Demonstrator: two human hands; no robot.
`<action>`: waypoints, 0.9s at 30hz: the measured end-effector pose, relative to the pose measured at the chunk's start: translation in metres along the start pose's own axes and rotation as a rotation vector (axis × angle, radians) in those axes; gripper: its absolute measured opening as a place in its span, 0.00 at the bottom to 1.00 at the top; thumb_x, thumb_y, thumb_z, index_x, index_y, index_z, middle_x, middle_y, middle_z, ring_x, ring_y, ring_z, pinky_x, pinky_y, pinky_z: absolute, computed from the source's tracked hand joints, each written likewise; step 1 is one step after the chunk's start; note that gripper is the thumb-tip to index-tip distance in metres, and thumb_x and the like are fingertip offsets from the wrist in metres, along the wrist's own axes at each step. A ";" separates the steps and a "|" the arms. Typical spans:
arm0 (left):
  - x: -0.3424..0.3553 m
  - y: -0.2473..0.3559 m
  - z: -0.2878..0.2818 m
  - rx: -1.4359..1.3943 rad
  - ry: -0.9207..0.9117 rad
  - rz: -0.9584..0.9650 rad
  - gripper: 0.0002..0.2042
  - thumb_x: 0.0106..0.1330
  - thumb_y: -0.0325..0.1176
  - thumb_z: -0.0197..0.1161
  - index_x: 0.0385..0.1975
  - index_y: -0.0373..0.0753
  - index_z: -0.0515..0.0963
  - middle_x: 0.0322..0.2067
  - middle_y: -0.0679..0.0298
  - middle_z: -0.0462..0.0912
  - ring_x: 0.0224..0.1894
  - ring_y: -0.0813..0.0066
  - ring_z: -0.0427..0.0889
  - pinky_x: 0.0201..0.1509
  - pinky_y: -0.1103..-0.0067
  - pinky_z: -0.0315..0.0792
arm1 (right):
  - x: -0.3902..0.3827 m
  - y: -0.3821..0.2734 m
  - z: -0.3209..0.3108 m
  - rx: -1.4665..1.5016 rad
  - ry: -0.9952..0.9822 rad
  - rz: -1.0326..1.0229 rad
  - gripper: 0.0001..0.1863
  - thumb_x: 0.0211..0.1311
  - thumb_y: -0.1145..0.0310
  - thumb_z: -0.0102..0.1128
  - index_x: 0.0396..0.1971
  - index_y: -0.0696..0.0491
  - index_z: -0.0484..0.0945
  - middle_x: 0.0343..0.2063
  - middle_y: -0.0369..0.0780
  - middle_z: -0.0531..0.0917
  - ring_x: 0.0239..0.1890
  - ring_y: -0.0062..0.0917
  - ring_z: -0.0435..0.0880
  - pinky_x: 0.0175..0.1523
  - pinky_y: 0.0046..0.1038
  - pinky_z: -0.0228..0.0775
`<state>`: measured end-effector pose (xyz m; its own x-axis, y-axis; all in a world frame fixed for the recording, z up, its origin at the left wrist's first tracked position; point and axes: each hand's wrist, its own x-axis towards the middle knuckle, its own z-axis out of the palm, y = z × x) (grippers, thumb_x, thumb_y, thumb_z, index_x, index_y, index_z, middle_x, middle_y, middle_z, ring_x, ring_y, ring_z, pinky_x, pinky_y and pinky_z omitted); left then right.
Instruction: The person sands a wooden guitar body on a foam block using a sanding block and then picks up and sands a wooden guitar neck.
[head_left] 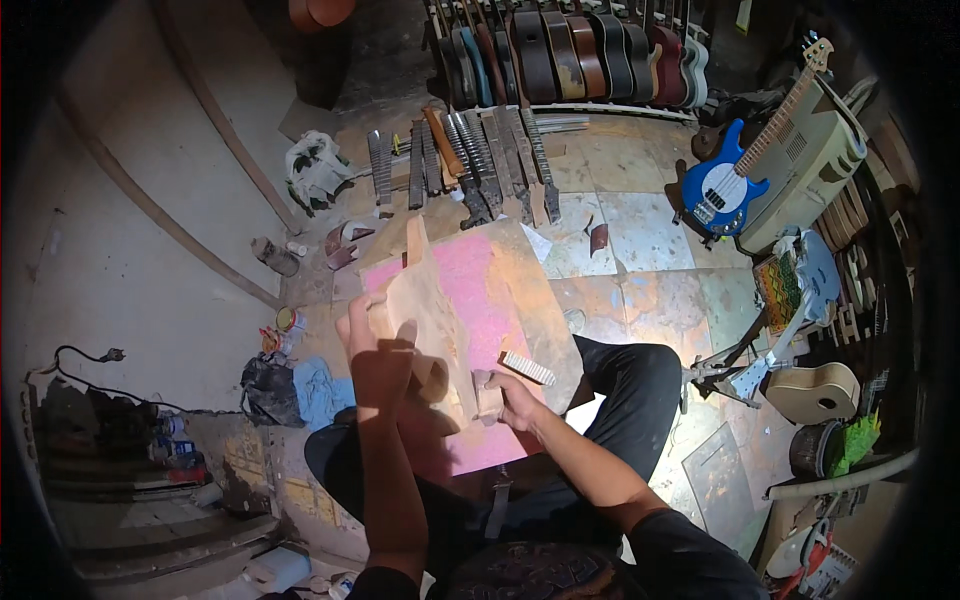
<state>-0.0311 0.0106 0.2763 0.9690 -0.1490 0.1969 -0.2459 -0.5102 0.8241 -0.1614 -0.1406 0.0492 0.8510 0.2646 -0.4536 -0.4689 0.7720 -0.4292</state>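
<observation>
My left hand is curled over the near-left edge of a pale wooden workpiece, the fingers bent around it and partly in shadow. The workpiece lies tilted between my two hands, its narrow end pointing away from me beyond my left hand. My right hand is closed around a small brownish block, held at the workpiece's right edge; I cannot tell whether the two touch.

Under both hands is a worn pink-faced board over my lap. Just beyond my right fingers lies a short, pale, ridged strip. Well ahead of my hands, slotted fretboards are laid out on the floor, with a row of guitars standing behind them. Far to the right of my right hand stand a blue bass guitar and, nearer me, an unfinished acoustic guitar body. Left of my left hand are a light blue cloth and a black plastic bag.
</observation>
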 end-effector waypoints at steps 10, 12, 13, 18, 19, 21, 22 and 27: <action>0.065 -0.030 0.026 -0.514 -0.220 -0.088 0.29 0.58 0.19 0.67 0.63 0.40 0.74 0.55 0.59 0.79 0.54 0.69 0.81 0.58 0.74 0.78 | -0.042 -0.031 0.028 -0.331 0.301 -0.466 0.08 0.68 0.72 0.58 0.43 0.57 0.78 0.36 0.40 0.85 0.39 0.26 0.87 0.44 0.28 0.82; 0.066 -0.030 0.030 -0.485 -0.222 -0.067 0.29 0.58 0.18 0.66 0.63 0.40 0.74 0.55 0.60 0.79 0.55 0.70 0.81 0.57 0.75 0.78 | -0.050 -0.036 0.029 -0.357 0.245 -0.422 0.06 0.71 0.70 0.56 0.42 0.56 0.76 0.34 0.38 0.83 0.35 0.23 0.84 0.41 0.25 0.79; 0.067 -0.028 0.030 -0.467 -0.218 -0.054 0.29 0.59 0.18 0.66 0.63 0.39 0.74 0.56 0.60 0.79 0.55 0.71 0.81 0.57 0.75 0.78 | -0.053 -0.038 0.030 -0.369 0.210 -0.400 0.06 0.73 0.69 0.55 0.41 0.56 0.75 0.32 0.37 0.82 0.34 0.21 0.83 0.40 0.23 0.77; 0.071 -0.031 0.033 -0.434 -0.229 -0.043 0.29 0.59 0.18 0.67 0.63 0.38 0.74 0.57 0.61 0.79 0.54 0.72 0.81 0.56 0.76 0.78 | -0.055 -0.048 0.033 -0.421 0.195 -0.340 0.06 0.77 0.68 0.59 0.42 0.54 0.72 0.31 0.33 0.78 0.28 0.14 0.74 0.37 0.20 0.71; 0.070 -0.027 0.032 -0.437 -0.233 -0.059 0.29 0.59 0.19 0.67 0.63 0.38 0.74 0.57 0.61 0.79 0.54 0.72 0.81 0.55 0.76 0.78 | -0.056 -0.049 0.039 -0.493 0.223 -0.345 0.07 0.77 0.68 0.60 0.42 0.54 0.72 0.31 0.32 0.77 0.28 0.13 0.72 0.37 0.20 0.71; 0.067 -0.025 0.033 -0.463 -0.233 -0.076 0.28 0.60 0.23 0.67 0.64 0.40 0.74 0.53 0.60 0.83 0.52 0.69 0.84 0.57 0.73 0.78 | -0.058 -0.040 0.057 -0.512 0.279 -0.442 0.11 0.74 0.72 0.63 0.51 0.56 0.75 0.37 0.33 0.80 0.35 0.17 0.79 0.45 0.20 0.74; 0.065 -0.025 0.032 -0.473 -0.231 -0.084 0.28 0.61 0.26 0.66 0.64 0.41 0.75 0.51 0.59 0.85 0.51 0.67 0.85 0.57 0.72 0.78 | -0.064 -0.041 0.079 -0.502 0.332 -0.464 0.13 0.75 0.72 0.63 0.54 0.56 0.75 0.38 0.33 0.81 0.37 0.16 0.80 0.46 0.20 0.74; 0.059 -0.034 0.029 -0.266 -0.176 -0.074 0.28 0.61 0.32 0.67 0.65 0.49 0.75 0.49 0.57 0.87 0.47 0.67 0.87 0.55 0.72 0.79 | -0.067 -0.039 0.077 -0.579 0.251 -0.303 0.18 0.77 0.71 0.63 0.62 0.57 0.75 0.39 0.33 0.85 0.42 0.16 0.83 0.50 0.23 0.77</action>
<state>0.0338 -0.0054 0.2442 0.9596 -0.2760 0.0551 -0.1376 -0.2894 0.9473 -0.1819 -0.1435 0.1565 0.9165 -0.1091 -0.3849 -0.3295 0.3398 -0.8809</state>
